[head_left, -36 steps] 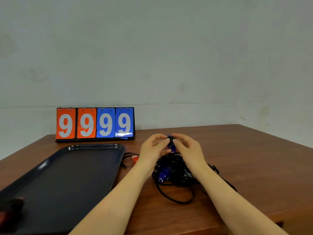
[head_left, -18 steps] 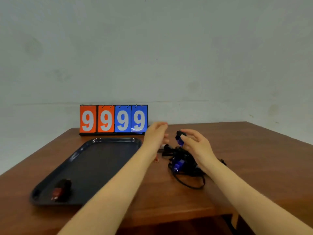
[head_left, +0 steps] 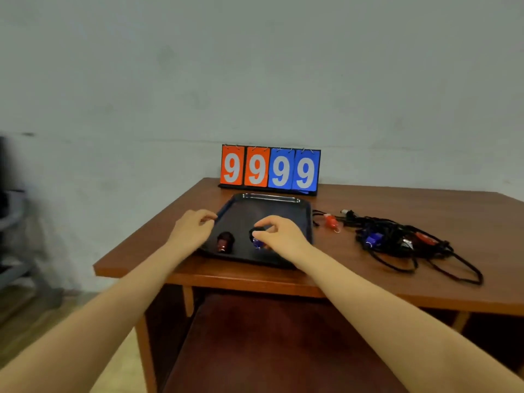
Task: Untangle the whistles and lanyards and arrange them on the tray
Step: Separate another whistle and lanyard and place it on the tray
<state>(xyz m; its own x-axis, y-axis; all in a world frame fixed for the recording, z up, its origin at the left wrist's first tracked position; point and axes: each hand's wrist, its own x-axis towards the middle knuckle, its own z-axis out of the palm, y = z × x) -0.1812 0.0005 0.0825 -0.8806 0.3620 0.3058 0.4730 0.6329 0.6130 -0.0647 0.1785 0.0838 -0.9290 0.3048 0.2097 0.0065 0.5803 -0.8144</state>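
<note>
The right hand (head_left: 279, 232) covers part of a blue whistle (head_left: 257, 241) wound in black cord on the tray (head_left: 266, 197), hiding its full shape. The tray's near right corner disappears beneath the right wrist. In the tangled pile (head_left: 402, 241) on the table (head_left: 368, 282), individual lanyards cannot be told apart. A grey object (head_left: 11, 222) at the left edge is cut off and blurred beyond recognition.

The tabletop (head_left: 368, 199) is reddish-brown wood; the tray (head_left: 266, 197) glossy black; the scoreboard (head_left: 270, 170) shows white nines on two orange and two blue cards; the lanyard tangle (head_left: 402, 242) is black with blue and red whistles; the wall (head_left: 255, 80) pale grey.
</note>
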